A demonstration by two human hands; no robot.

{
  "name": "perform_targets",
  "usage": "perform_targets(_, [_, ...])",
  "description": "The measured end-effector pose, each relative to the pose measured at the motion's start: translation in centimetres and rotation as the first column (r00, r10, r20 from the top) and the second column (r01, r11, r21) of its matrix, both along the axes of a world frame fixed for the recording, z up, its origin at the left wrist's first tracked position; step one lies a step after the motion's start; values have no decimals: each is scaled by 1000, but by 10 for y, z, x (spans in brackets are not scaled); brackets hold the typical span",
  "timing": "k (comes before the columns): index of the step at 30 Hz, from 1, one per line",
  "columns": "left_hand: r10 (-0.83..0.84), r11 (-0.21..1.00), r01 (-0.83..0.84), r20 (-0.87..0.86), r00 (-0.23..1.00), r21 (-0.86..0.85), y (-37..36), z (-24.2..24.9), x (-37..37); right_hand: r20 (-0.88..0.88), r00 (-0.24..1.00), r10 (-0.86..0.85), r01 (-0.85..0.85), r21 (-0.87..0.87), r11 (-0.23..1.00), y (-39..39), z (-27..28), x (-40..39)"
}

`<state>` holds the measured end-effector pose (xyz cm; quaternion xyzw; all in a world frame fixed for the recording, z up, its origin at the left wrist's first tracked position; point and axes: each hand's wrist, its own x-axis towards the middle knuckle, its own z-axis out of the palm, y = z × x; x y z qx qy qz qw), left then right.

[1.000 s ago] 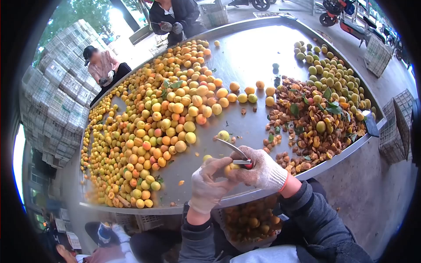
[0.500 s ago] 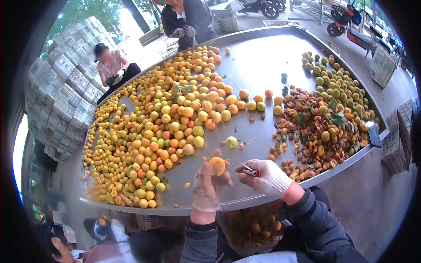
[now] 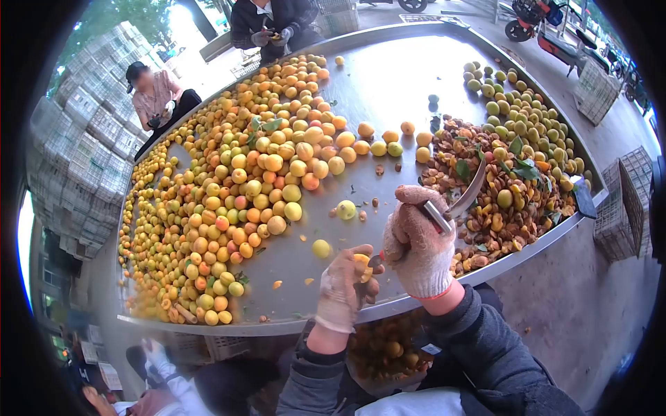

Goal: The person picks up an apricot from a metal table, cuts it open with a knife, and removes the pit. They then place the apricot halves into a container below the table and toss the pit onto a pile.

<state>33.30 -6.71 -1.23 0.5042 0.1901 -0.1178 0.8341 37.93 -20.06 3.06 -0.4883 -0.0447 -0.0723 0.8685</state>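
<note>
My left hand (image 3: 341,286), in a whitish work glove, is closed around an apricot piece (image 3: 361,259) with orange flesh. Small brown lumps (image 3: 372,288) show by its fingertips; I cannot make out what they are. Just to the right, my right hand (image 3: 420,243), gloved too, grips a knife (image 3: 469,190) whose curved blade points up and away over the table. Its fingertips are close to the apricot piece. A yellow apricot (image 3: 320,248) and a pale green one (image 3: 345,210) lie on the metal table (image 3: 378,62) beyond my left hand.
A large heap of apricots (image 3: 243,166) covers the table's left side. To the right lie a pile of brown stones and scraps (image 3: 485,236) and greenish fruit (image 3: 531,125). A container of fruit pieces (image 3: 392,347) stands below the edge. Co-workers (image 3: 158,100) are at the far side.
My right hand has moved up and left, close to my left hand, and turned so the blade points away. My left hand has lowered slightly. The view has shifted a little.
</note>
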Motion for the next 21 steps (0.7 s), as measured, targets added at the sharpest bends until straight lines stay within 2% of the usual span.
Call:
perform_targets(2, [-26,1000,26,-16,1000,-2,-3,0,-1,-40,999,3,-3,12,1000,4,1,-2])
perform_targets(4, [-22,993,20,19,1000,120,-7,2,-2,-41,999,25,-23,52,998,4,3,-4])
perform_targets(5, [-23,992,21,17,1000,121,-8,1,-3,-44,999,24,-22,53,998,6,0,-4])
perform_targets(7, [-23,969,-12,140,990,249,-9,-4,-6,267,964,0,66,-239,969,9,-7,-3])
perform_targets(8, [-23,968,-11,137,990,249,-10,-5,-6,145,988,47,-14,-220,975,8,-4,-7])
perform_targets(10, [34,919,-85,137,990,385,-11,-8,-4,119,989,86,-53,-252,966,11,-7,-4])
perform_targets(13, [39,924,-63,73,997,378,-9,-5,-6,23,993,114,-105,-246,964,11,0,6])
perform_targets(14, [42,923,-65,68,997,379,-7,-7,-7,-149,973,175,-171,39,984,10,-1,12])
perform_targets(15, [18,915,-71,136,991,396,-5,-10,-6,-291,916,275,-175,325,929,11,-4,19])
perform_targets(17, [-8,908,-77,201,979,412,-7,-16,-4,-351,897,268,-130,371,920,14,-15,30])
perform_targets(19, [213,965,-242,237,948,103,-16,-19,2,-367,874,320,-108,495,862,13,-22,33])
perform_targets(20, [213,965,-243,239,947,100,-15,-15,3,-384,860,337,-90,536,839,14,-18,32])
perform_targets(21, [182,979,-192,148,972,61,-13,-11,5,-380,861,337,-93,535,840,14,-19,32])
